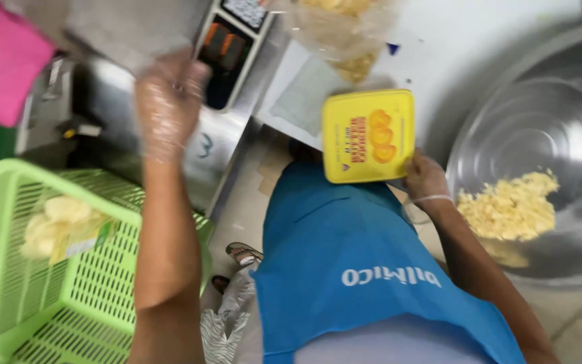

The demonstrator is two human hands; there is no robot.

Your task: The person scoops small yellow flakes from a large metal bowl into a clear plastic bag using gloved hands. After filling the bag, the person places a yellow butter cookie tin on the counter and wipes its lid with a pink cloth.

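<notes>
My right hand [426, 176] grips the lower right corner of a flat yellow rectangular box [368, 135] with orange pictures on its lid, held at the edge of the white table [453, 47]. My left hand [170, 108], in a thin clear plastic glove, reaches out over a metal machine [136, 128] at the upper left and touches a greyish clear bag or sheet [122, 34]; blur hides the grip. A blue apron [351, 263] covers my front.
A green plastic basket [8, 269] at lower left holds a clear bag of yellow chips [58, 226]. A big steel bowl [540, 135] at right contains yellow chip pieces [510, 205]. A bag of chips [345, 27] lies at the top. A pink cloth [1, 61] hangs at upper left.
</notes>
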